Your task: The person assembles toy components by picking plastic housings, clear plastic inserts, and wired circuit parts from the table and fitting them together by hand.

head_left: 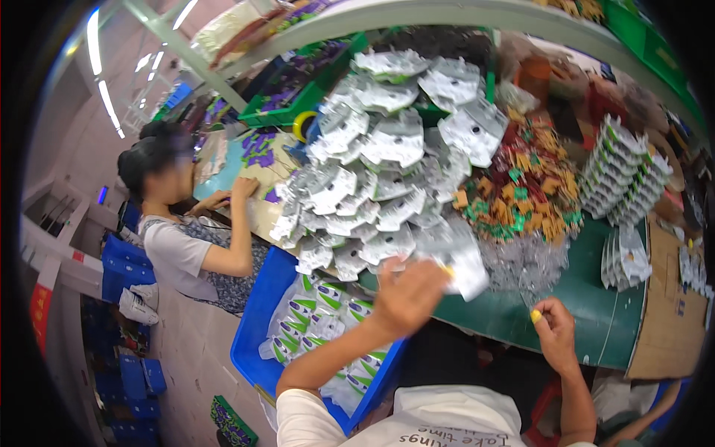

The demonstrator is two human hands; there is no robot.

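My left hand (408, 296) is blurred by motion at the front edge of a heap of white plastic housings (395, 138). Its fingers close on one blurred white housing (463, 262), with a yellow finger cover at the fingertip. To the right, my right hand (557, 334) is at the table's front edge with thumb and fingertips pressed together, a yellow cover on one tip. What it pinches, if anything, is too small to make out. Just beyond it lies a pile of small clear plastic pieces (530, 262).
A blue bin (249, 328) of white-and-green housings stands left of me. Orange and green wired parts (521, 179) lie behind the clear pieces. Stacked housings (624, 171) and cardboard (666, 298) are at right on the green table (484, 316). A co-worker (197, 238) sits at left.
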